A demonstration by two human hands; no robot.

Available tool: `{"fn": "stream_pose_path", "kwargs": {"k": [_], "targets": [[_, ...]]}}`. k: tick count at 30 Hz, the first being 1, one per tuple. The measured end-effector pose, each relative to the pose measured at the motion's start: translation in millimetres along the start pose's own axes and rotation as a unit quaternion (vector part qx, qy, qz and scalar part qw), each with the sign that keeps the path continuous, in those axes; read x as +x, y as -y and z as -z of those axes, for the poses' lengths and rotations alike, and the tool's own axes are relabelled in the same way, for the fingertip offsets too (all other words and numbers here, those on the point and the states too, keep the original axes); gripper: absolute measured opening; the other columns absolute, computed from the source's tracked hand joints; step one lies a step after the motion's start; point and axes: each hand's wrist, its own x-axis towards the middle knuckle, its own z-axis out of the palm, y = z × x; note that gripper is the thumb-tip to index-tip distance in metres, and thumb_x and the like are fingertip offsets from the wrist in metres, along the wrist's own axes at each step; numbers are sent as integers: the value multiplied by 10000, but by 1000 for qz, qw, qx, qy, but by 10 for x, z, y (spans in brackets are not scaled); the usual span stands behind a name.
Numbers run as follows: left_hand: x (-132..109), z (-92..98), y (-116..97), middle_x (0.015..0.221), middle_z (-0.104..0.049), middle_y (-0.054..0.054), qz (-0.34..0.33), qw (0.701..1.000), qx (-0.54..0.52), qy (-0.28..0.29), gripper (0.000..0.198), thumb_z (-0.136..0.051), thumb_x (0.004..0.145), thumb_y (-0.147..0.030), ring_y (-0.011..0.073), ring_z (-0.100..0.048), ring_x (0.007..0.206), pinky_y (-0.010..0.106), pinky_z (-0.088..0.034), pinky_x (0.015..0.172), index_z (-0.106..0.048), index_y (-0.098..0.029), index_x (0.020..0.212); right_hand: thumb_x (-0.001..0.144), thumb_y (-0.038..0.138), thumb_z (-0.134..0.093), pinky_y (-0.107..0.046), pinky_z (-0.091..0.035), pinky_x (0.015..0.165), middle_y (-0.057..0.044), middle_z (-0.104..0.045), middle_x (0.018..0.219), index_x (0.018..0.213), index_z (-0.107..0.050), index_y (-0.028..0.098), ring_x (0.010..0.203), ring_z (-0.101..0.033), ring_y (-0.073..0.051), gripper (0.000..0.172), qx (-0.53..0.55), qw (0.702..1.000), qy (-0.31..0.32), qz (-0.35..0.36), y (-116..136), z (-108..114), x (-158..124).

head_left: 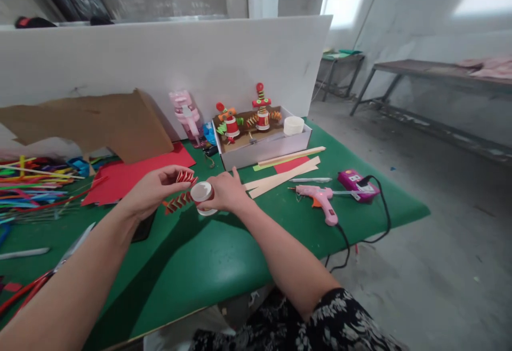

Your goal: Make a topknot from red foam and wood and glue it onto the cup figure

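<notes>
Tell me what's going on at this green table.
A person works with both hands over the green table. The right hand holds a small red-and-white cup; the left hand pinches a zigzag-folded red paper strip next to it. A pink glue gun lies to the right, and a white box of small figures stands behind.
</notes>
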Motion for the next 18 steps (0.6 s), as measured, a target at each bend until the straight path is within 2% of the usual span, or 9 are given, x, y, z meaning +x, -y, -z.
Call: {"fn": "stream_pose_path", "kwargs": {"k": [5, 11, 18], "targets": [[14, -54, -4, 904, -708, 61, -35, 991, 127, 32, 577, -712, 651, -641, 242, -657, 811, 355, -547, 718, -669, -191, 1009, 708, 624, -766, -593, -230, 1115, -105, -735, 1004, 1013, -682, 182, 1111, -596, -305, 543, 14, 1000, 2, -4, -7, -18, 12], [-13, -93, -36, 942, -709, 60, -130, 949, 284, 31, 429, -583, 756, -574, 243, -642, 834, 337, -511, 745, -690, -218, 970, 711, 614, -771, -577, -229, 1121, -93, -739, 978, 981, -682, 180, 1090, -607, -297, 519, 18, 1000, -10, 2, -8, -24, 0], [-2, -130, -113, 904, -706, 62, -154, 923, 348, 52, 364, -525, 785, -517, 226, -639, 808, 305, -479, 712, -688, -213, 900, 738, 562, -768, -584, -224, 1121, -91, -743, 978, 975, -689, 179, 1081, -616, -295, 457, 27, 1000, -2, 1, 4, 10, -16]]}}
